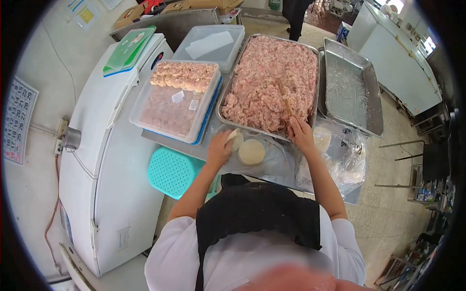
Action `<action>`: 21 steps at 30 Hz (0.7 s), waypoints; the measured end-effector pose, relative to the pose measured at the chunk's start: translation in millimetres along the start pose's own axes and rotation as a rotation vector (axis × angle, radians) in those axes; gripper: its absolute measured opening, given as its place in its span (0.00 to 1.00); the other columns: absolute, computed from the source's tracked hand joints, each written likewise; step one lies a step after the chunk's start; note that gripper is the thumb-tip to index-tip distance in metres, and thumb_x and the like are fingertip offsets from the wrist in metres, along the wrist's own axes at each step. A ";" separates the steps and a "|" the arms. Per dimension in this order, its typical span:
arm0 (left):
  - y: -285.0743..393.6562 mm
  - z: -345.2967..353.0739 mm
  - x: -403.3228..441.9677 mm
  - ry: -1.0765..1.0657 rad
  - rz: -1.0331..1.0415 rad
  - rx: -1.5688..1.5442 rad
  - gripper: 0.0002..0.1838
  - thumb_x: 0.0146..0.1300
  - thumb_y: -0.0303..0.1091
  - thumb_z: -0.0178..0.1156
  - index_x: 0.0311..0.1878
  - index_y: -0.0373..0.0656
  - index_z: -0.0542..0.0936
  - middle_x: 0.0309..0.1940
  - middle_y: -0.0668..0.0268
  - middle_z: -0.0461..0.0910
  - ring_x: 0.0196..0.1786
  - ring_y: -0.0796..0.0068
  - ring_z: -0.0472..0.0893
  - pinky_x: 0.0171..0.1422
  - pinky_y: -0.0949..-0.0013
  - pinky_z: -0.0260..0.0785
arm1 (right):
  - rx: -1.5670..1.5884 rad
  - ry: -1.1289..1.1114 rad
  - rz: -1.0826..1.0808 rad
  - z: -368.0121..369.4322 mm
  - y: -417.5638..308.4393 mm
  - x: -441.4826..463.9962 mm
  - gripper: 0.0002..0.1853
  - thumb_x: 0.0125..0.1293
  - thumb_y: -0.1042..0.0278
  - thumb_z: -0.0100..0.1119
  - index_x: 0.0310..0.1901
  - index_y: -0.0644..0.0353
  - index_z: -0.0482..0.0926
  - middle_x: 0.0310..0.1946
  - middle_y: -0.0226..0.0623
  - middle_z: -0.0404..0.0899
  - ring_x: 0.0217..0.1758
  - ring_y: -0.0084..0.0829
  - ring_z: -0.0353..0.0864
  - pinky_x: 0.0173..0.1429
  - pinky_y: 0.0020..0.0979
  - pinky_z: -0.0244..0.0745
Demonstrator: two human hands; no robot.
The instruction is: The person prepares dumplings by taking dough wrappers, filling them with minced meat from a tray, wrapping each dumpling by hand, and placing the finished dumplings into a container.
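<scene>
My left hand (220, 149) is closed on a thin round dough wrapper (233, 135), pinched at its edge. Just to its right, a stack of round wrappers (251, 152) lies on the metal table. With my right hand (300, 133) I grip a flat wooden stick (283, 94), its far end in the pink minced meat (272, 60). The meat heaps up in a large metal tray (252, 129) in front of me. My fingers partly hide the wrapper and the stick's lower end.
Left of the meat stands a plastic box (138, 116) with rows of filled dumplings, and behind it a lidded box (233, 36). A residue-smeared metal tray (371, 104) sits right, above bagged wrappers (335, 160). A turquoise stool (172, 172) and white freezer (126, 194) are left.
</scene>
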State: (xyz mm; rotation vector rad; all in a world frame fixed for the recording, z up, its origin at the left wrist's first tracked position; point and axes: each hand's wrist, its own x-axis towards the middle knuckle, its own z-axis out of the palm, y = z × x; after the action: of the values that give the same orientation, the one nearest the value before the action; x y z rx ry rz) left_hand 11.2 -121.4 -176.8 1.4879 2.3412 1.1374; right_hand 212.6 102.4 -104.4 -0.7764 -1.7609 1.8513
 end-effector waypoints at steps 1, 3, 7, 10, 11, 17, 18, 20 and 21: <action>11.1 -14.6 3.8 -0.075 0.004 0.046 0.22 0.54 0.35 0.63 0.55 0.46 0.78 0.56 0.54 0.76 0.60 0.52 0.73 0.65 0.51 0.61 | 0.006 0.005 0.016 0.9 -2.2 -2.1 0.17 0.76 0.57 0.47 0.51 0.61 0.79 0.21 0.19 0.63 0.22 0.12 0.59 0.25 0.17 0.55; 20.6 -20.0 0.8 -0.143 0.015 0.122 0.23 0.54 0.36 0.63 0.55 0.46 0.77 0.57 0.54 0.76 0.61 0.52 0.72 0.67 0.50 0.60 | 0.014 0.012 0.044 2.1 -5.7 -2.5 0.17 0.76 0.57 0.46 0.51 0.60 0.79 0.21 0.19 0.63 0.22 0.12 0.59 0.25 0.17 0.55; 42.1 -23.2 3.3 -0.114 0.189 0.141 0.26 0.54 0.38 0.65 0.57 0.46 0.76 0.56 0.54 0.76 0.60 0.50 0.72 0.66 0.50 0.60 | 0.023 0.021 -0.003 1.3 0.7 -0.7 0.16 0.77 0.58 0.46 0.50 0.60 0.80 0.21 0.19 0.64 0.22 0.12 0.59 0.25 0.17 0.55; 54.8 -10.8 1.1 -0.258 0.355 0.024 0.28 0.51 0.38 0.67 0.57 0.44 0.75 0.53 0.54 0.76 0.57 0.50 0.73 0.64 0.52 0.62 | -0.021 0.020 0.003 1.8 -1.0 -0.8 0.16 0.77 0.59 0.46 0.50 0.60 0.80 0.20 0.19 0.64 0.22 0.12 0.59 0.25 0.17 0.55; 57.8 -5.6 -0.3 -0.332 0.404 -0.022 0.28 0.49 0.37 0.67 0.56 0.44 0.75 0.52 0.54 0.76 0.56 0.50 0.73 0.64 0.52 0.63 | -0.045 0.031 0.004 2.6 -1.9 -0.7 0.16 0.77 0.59 0.46 0.50 0.60 0.80 0.20 0.19 0.64 0.21 0.12 0.60 0.25 0.17 0.55; 73.8 11.5 2.2 -0.270 0.530 0.341 0.20 0.49 0.31 0.60 0.48 0.38 0.75 0.43 0.55 0.75 0.49 0.55 0.75 0.55 0.59 0.70 | -0.124 0.086 -0.012 7.7 -4.0 0.4 0.17 0.76 0.58 0.46 0.50 0.61 0.80 0.20 0.19 0.63 0.22 0.12 0.60 0.25 0.18 0.56; 76.4 14.1 1.6 -0.277 0.540 0.380 0.19 0.49 0.30 0.60 0.47 0.38 0.76 0.43 0.56 0.75 0.48 0.55 0.75 0.53 0.59 0.71 | -0.162 0.081 -0.015 8.1 -5.4 0.8 0.17 0.77 0.58 0.46 0.50 0.61 0.80 0.20 0.18 0.63 0.22 0.12 0.59 0.25 0.18 0.56; 79.1 17.1 2.4 -0.286 0.565 0.460 0.16 0.50 0.30 0.59 0.44 0.38 0.77 0.42 0.58 0.76 0.46 0.56 0.76 0.50 0.59 0.73 | -0.220 0.049 0.009 -1.1 -0.7 5.7 0.17 0.75 0.56 0.49 0.48 0.60 0.82 0.19 0.25 0.70 0.22 0.20 0.70 0.27 0.26 0.63; 75.8 16.1 6.9 -0.315 0.571 0.387 0.16 0.50 0.29 0.59 0.45 0.38 0.77 0.41 0.58 0.77 0.46 0.56 0.77 0.49 0.58 0.73 | -0.470 0.039 -0.134 -8.8 -8.1 3.5 0.17 0.73 0.55 0.50 0.46 0.59 0.83 0.21 0.28 0.73 0.24 0.26 0.73 0.29 0.29 0.66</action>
State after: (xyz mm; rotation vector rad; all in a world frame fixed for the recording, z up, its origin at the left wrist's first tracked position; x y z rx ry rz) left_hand 69.9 -90.5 -136.2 2.3711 2.0459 0.4698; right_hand 215.6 111.8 -96.7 -0.8272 -2.1960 1.3400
